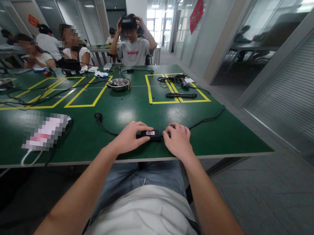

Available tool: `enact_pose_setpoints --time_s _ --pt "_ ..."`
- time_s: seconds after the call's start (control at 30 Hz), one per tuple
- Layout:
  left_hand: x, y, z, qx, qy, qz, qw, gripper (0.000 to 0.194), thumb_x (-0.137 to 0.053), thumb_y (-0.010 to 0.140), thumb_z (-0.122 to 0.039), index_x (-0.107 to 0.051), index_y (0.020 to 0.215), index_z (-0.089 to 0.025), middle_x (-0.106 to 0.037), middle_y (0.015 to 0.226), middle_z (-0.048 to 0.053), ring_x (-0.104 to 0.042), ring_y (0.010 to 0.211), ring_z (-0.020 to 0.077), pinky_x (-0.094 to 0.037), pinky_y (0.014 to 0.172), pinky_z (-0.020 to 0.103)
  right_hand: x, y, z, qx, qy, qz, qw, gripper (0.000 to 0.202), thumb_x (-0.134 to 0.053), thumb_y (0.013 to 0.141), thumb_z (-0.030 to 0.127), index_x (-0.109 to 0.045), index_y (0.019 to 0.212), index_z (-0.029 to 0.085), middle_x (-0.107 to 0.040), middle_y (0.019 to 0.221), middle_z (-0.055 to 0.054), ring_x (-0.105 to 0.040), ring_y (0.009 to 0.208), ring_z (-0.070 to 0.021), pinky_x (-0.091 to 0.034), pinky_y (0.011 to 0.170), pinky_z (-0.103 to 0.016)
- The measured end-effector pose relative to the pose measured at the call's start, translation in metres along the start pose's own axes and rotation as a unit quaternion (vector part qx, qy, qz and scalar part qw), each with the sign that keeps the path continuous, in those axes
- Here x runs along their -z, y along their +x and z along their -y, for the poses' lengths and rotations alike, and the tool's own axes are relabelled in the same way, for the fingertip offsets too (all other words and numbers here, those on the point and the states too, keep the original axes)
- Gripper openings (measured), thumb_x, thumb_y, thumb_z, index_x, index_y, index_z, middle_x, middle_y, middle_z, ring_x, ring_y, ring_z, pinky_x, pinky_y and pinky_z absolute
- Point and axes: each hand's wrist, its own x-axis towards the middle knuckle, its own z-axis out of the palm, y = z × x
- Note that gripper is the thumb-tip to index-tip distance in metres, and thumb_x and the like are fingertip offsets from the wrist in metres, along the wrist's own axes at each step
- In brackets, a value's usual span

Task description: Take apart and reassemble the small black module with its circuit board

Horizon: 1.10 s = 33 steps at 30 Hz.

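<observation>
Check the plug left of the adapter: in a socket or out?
Out: the plug lies loose on the green table, mated to nothing.

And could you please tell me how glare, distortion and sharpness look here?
In the head view, glare spots mark the green tabletop; far windows look washed out; the partition at right leans, likely lens distortion; the label on the black adapter is illegible.
</observation>
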Motion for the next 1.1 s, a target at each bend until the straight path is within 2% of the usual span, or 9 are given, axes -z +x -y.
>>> enact_pose_setpoints --time_s 0.13,0.33,0.53,0.63,0.77,0.83,0.9,1.0,1.1 --pt "-0.001 -0.003 -0.003 -0.016 0.047 0.026 0.998 0.037 -0.069 0.101 -0.027 -0.079 0.136 -0.026 -0.077 0.133 0.010 -0.068 0.122 0.0283 -0.050 0.115 0.046 0.001 0.000 0.000 0.003 0.007 -0.002 1.000 0.025 -0.052 0.102 0.030 -0.072 0.088 0.025 -0.069 0.133 -0.011 -0.054 0.129 -0.0314 -0.032 0.121 -0.055" --pt "-0.002 -0.001 0.002 -0.030 0.063 0.038 0.997 0.036 -0.070 0.102 -0.026 -0.078 0.137 -0.027 -0.077 0.134 0.010 -0.068 0.122 0.0281 -0.051 0.113 0.044 0.004 0.000 0.004 -0.006 -0.005 0.013 1.000 0.026 -0.050 0.103 0.030 -0.073 0.092 0.024 -0.069 0.136 -0.011 -0.055 0.130 -0.0309 -0.030 0.123 -0.054" --pt "-0.015 -0.012 0.009 -0.049 0.070 -0.021 0.996 0.037 -0.061 0.108 -0.031 -0.073 0.143 -0.028 -0.074 0.142 0.009 -0.067 0.123 0.0283 -0.052 0.111 0.047 0.006 0.000 0.006 -0.002 -0.011 0.018 1.000 0.026 -0.052 0.104 0.030 -0.075 0.094 0.023 -0.069 0.135 -0.011 -0.056 0.130 -0.0311 -0.031 0.122 -0.054" --pt "-0.020 -0.015 0.013 -0.058 0.058 -0.053 0.995 0.035 -0.058 0.109 -0.031 -0.072 0.140 -0.026 -0.076 0.137 0.009 -0.067 0.120 0.0282 -0.053 0.109 0.047 0.006 -0.001 0.007 0.003 -0.012 0.017 1.000 0.026 -0.052 0.105 0.031 -0.075 0.095 0.023 -0.069 0.136 -0.012 -0.055 0.132 -0.0316 -0.031 0.123 -0.055" --pt "-0.020 -0.013 0.017 0.011 0.064 -0.141 0.988 0.025 -0.062 0.105 -0.025 -0.072 0.127 -0.023 -0.079 0.124 0.010 -0.067 0.114 0.0297 -0.055 0.104 0.047 0.005 -0.001 0.007 0.002 -0.014 0.015 1.000 0.026 -0.053 0.104 0.031 -0.075 0.092 0.023 -0.068 0.136 -0.012 -0.054 0.132 -0.0314 -0.031 0.122 -0.054" --pt "-0.020 -0.011 0.019 0.052 0.081 -0.166 0.981 0.021 -0.064 0.103 -0.023 -0.073 0.122 -0.023 -0.079 0.119 0.010 -0.066 0.112 0.0313 -0.055 0.102 0.047 0.004 -0.001 0.008 0.003 -0.014 0.012 1.000 0.027 -0.053 0.105 0.032 -0.074 0.090 0.023 -0.068 0.135 -0.012 -0.054 0.131 -0.0313 -0.031 0.122 -0.055" --pt "-0.020 -0.009 0.020 0.073 0.086 -0.159 0.981 0.019 -0.062 0.103 -0.022 -0.073 0.119 -0.024 -0.080 0.116 0.009 -0.066 0.111 0.0321 -0.055 0.101 0.048 0.004 -0.002 0.008 0.006 -0.010 0.006 1.000 0.031 -0.052 0.106 0.036 -0.073 0.087 0.023 -0.068 0.133 -0.012 -0.054 0.129 -0.0312 -0.031 0.121 -0.055" --pt "-0.021 -0.008 0.021 0.067 0.074 -0.136 0.986 0.020 -0.056 0.105 -0.021 -0.074 0.112 -0.025 -0.078 0.122 0.009 -0.067 0.116 0.0307 -0.053 0.106 0.049 0.004 -0.002 0.010 0.005 -0.005 0.005 1.000 0.038 -0.050 0.108 0.042 -0.071 0.083 0.023 -0.068 0.132 -0.012 -0.054 0.128 -0.0307 -0.033 0.121 -0.055" --pt "-0.019 -0.010 0.018 0.072 0.074 -0.156 0.982 0.018 -0.058 0.104 -0.024 -0.074 0.112 -0.023 -0.074 0.128 0.011 -0.067 0.121 0.0294 -0.052 0.109 0.046 0.006 -0.002 0.012 -0.004 -0.010 0.011 1.000 0.040 -0.054 0.108 0.046 -0.070 0.081 0.022 -0.068 0.133 -0.012 -0.054 0.130 -0.0313 -0.034 0.120 -0.054"
